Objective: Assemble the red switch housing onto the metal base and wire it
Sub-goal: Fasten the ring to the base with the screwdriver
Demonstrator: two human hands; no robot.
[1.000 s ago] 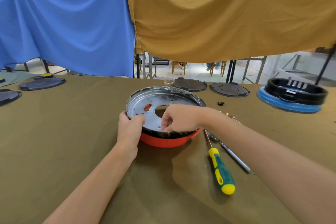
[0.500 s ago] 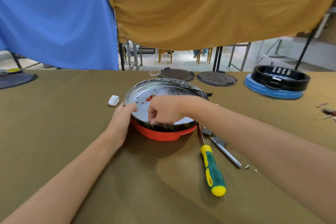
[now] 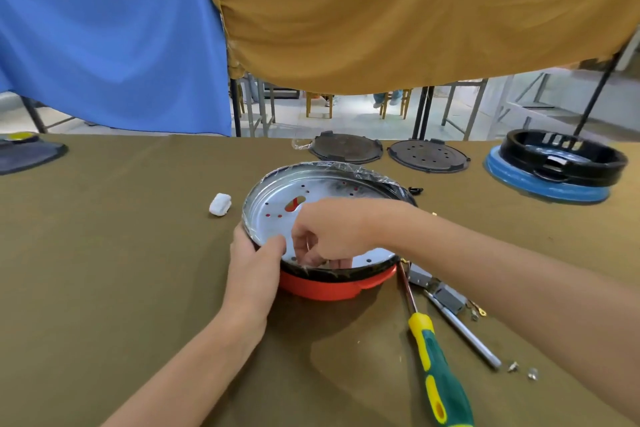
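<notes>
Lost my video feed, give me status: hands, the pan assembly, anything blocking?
Left hand grips round silver metal base rim. Right hand curled inside; contents unclear. Red plastic housing underneath. Yellow-green screwdriver alongside, clear.

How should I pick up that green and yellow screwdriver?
Take the screwdriver by its fat green-and-yellow handle, coming down from above. It lies flat on the table, thin shaft pointing away toward the red housing, and the handle end sits nearest, apart from other things.

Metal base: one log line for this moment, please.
left hand grips metal base rim | right hand fingers curled inside base, contents unclear | screwdriver idle on table
</notes>
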